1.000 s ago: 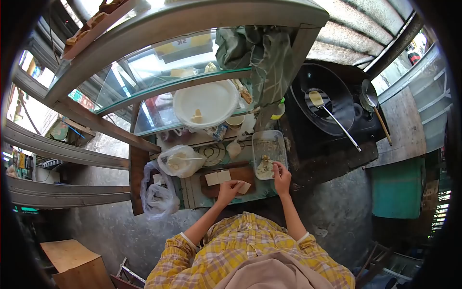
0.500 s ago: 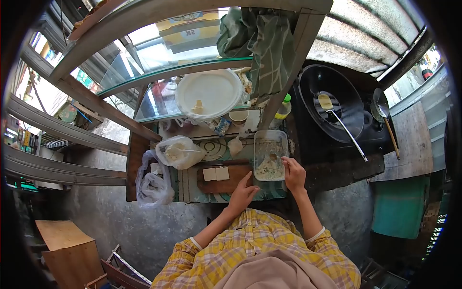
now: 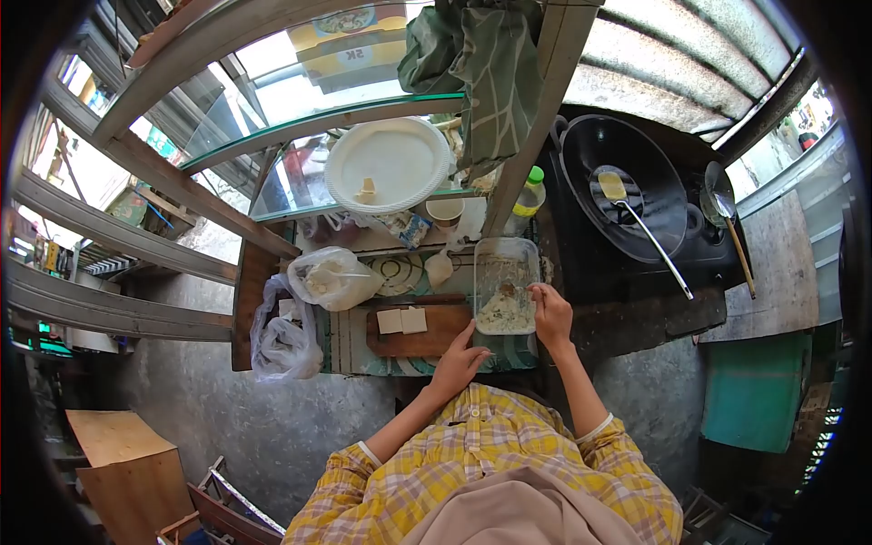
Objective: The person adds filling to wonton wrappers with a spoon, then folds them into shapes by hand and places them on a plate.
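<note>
A clear plastic container (image 3: 478, 272) stands in front of me with a pale, green-flecked mixture (image 3: 505, 313) in it. My right hand (image 3: 551, 316) is at its right rim, fingers closed in a pinch around what looks like a spoon (image 3: 509, 290), whose handle the fingers mostly cover. At the near left corner of the container, my left hand (image 3: 460, 365) is open, its index finger stretched toward the rim and nothing held. Left of it, two pale square pieces (image 3: 401, 321) lie side by side on a brown wooden board (image 3: 427, 344).
A black wok (image 3: 581, 202) on the stove at right holds a yellow piece (image 3: 612, 186) on a long-handled spatula (image 3: 656, 252). A skimmer (image 3: 720, 195) lies beside it. Plastic bags (image 3: 289, 341) sit at left. White plates (image 3: 386, 163) and a glass-shelved cabinet (image 3: 327, 118) stand behind.
The whole view has shifted slightly. My right hand and the spoon stay at the container, with the mixture looking slightly rearranged. My left hand keeps nearly the same place.
</note>
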Demonstrator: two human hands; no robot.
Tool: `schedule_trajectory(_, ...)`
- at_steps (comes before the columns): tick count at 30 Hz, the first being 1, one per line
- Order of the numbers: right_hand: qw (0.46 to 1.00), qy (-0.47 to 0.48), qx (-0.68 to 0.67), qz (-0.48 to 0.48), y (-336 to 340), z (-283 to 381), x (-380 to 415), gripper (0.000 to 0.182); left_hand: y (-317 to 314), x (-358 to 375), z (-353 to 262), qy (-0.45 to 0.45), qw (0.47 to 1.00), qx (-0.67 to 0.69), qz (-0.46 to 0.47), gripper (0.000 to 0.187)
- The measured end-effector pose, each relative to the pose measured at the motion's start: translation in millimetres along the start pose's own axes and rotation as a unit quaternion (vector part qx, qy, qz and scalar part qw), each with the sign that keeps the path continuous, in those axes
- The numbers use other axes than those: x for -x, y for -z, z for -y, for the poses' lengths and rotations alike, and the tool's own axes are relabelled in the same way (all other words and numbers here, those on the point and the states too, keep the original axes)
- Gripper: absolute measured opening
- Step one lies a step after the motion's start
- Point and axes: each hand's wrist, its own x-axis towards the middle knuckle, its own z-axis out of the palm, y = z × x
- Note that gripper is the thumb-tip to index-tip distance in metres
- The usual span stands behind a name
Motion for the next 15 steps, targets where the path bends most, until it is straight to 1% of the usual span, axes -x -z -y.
schedule_trajectory(2, 1.0, 0.023, -0.013, -0.015, 4, 0, -8, 0.023, 2, -1, -1, -0.005, 1.0, 0.001, -0.001, 0.02)
schedule_trajectory(5, 0.998, 0.064, -0.016, 0.008, -1, -19, -14, 0.025, 3, -1, -2, -0.009, 1.0, 0.002, -0.002, 0.02)
schedule_trajectory(8, 0.993, 0.02, -0.063, 0.102, 0, -19, -20, 0.023, 1, -1, -1, -0.005, 1.0, 0.0, -0.001, 0.021)
schedule_trajectory(11, 0.992, 0.022, -0.067, 0.109, 4, -21, -32, 0.023, 1, -1, -4, -0.006, 1.0, -0.012, -0.003, 0.02)
schedule_trajectory(14, 0.997, 0.04, -0.045, 0.049, 5, -23, -37, 0.022, 6, 1, -13, -0.032, 0.998, -0.047, -0.028, 0.019)
schedule_trajectory(15, 0.995, 0.04, -0.05, 0.072, 3, -24, -36, 0.021, 7, 2, -15, -0.045, 0.996, -0.06, -0.037, 0.019)
